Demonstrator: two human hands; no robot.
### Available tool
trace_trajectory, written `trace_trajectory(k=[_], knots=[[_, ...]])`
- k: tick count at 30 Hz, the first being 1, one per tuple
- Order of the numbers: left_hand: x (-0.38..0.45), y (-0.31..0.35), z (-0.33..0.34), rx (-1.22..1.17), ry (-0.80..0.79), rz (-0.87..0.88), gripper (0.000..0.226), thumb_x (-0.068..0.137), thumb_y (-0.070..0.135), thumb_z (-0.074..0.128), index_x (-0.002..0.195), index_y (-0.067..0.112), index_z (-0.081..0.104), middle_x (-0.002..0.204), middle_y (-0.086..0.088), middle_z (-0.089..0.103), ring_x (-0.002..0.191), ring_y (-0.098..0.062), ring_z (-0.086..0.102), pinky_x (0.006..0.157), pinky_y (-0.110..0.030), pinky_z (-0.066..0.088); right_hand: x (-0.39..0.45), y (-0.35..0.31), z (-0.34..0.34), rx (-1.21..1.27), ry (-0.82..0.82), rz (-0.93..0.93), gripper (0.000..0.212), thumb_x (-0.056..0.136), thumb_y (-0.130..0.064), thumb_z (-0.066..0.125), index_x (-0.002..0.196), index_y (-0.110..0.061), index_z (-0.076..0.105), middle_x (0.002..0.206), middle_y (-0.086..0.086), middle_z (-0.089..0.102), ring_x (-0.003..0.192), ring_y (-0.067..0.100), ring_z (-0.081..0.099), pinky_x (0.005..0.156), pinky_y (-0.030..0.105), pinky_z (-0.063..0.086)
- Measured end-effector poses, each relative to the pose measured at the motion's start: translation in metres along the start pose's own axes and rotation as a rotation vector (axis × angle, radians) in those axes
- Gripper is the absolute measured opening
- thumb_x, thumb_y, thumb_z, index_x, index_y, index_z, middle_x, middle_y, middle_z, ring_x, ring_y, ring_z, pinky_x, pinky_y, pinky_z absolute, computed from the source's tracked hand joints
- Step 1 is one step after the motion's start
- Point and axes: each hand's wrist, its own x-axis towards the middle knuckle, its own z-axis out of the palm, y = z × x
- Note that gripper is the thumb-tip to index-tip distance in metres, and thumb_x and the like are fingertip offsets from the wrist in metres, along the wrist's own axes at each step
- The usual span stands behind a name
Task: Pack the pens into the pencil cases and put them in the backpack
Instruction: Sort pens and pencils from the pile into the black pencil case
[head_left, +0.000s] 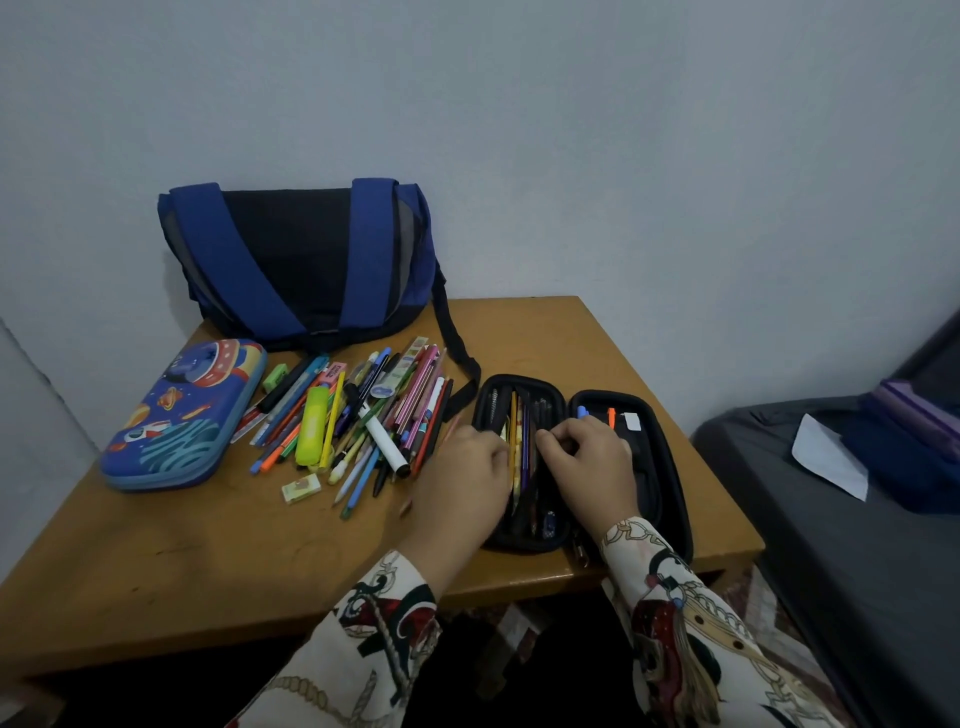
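So there's a tan wooden counter (597, 332) pushed into the corner of a pale wall, and a black zip-around pencil case (582, 462) lies opened flat on its right half, both halves facing up. The left half already has several pens and pencils tucked in lengthwise, including a yellow pencil (514, 436); the right half shows a blue-capped pen (582, 412) and an orange-capped pen (612, 414) poking out at the top. Both hands are down in that case. The left hand (462, 483) sits at the left half's outer edge with its fingers curled in toward the pens, but whether its grip has hold of 1 I can't tell. The right hand (592, 462) rests over the middle spine, fingers bent and fingertips pressing down among the pens; again, the grip is hidden, so no call there. Left of the case is a loose pile of pens, pencils and markers (363, 415), with a fat yellow highlighter (311, 426) and a white marker (387, 444) in it. Further left lies a closed blue hard-shell pencil case with a space rocket print (182, 415). The blue and black backpack (301, 260) lies at the counter's far edge against the wall, straps up.
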Motion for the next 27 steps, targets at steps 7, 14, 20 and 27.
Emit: trace_trajectory(k=[7,14,20,27], knots=[[0.007,-0.022,-0.025,0.556,0.006,-0.098,0.024,0.096,0.008,0.047,0.114,0.010,0.062,0.111,-0.009,0.061,0.107,-0.027,0.055,0.080,-0.033,0.049,0.000,-0.001,-0.001,-0.003,-0.014,0.015,0.030,0.093,-0.030,0.060,0.064,-0.022,0.055,0.073,-0.007,0.054,0.078,0.008,0.050,0.089,0.032,0.029],[0.008,-0.026,-0.015,0.709,-0.058,-0.126,0.023,0.095,0.006,0.047,0.109,0.009,0.066,0.108,-0.010,0.062,0.110,-0.029,0.050,0.080,-0.034,0.048,0.000,-0.001,-0.001,-0.004,-0.007,0.007,0.028,0.093,-0.029,0.061,0.067,-0.018,0.059,0.073,-0.006,0.054,0.077,0.008,0.050,0.087,0.031,0.030],[0.012,-0.030,-0.017,0.675,-0.064,-0.111,0.022,0.094,0.006,0.048,0.104,0.010,0.067,0.103,-0.009,0.065,0.108,-0.028,0.053,0.079,-0.035,0.048,0.000,-0.001,-0.001,-0.005,-0.007,0.007,0.029,0.093,-0.029,0.061,0.068,-0.015,0.060,0.074,-0.005,0.055,0.077,0.007,0.049,0.087,0.031,0.030],[0.019,-0.012,-0.022,0.371,0.034,-0.078,0.028,0.093,0.028,0.051,0.069,0.016,0.056,0.065,0.001,0.052,0.064,-0.019,0.051,0.050,-0.027,0.040,0.001,0.000,0.001,-0.004,0.001,0.001,0.029,0.093,-0.029,0.061,0.067,-0.016,0.059,0.073,-0.005,0.055,0.078,0.010,0.050,0.085,0.031,0.029]])
